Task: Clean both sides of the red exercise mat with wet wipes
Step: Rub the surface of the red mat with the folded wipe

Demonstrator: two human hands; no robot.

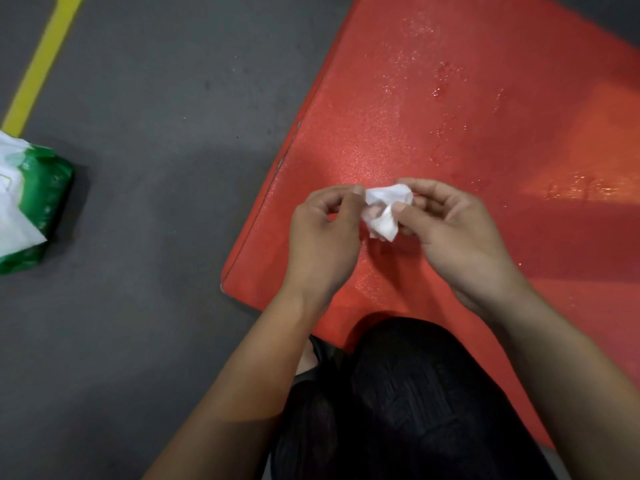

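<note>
Grey concrete floor (145,140) with a yellow painted line (41,60) carries the red exercise mat (450,109), which lies flat, its near-left corner close to the person's dark-clad knee (398,393). The mat's visible left edge runs from near left toward far right; its full length is cut off, so the long axis is a guess along that edge. Droplets glisten on its textured top, so it probably feels slick and floppy, best lifted by a corner or edge. Above it, the left hand (322,230) and right hand (453,233) pinch a crumpled wet wipe (384,211) between curled fingers; it looks light, limp and damp. A green wipes pack (34,202) sits well apart at the left.
</note>
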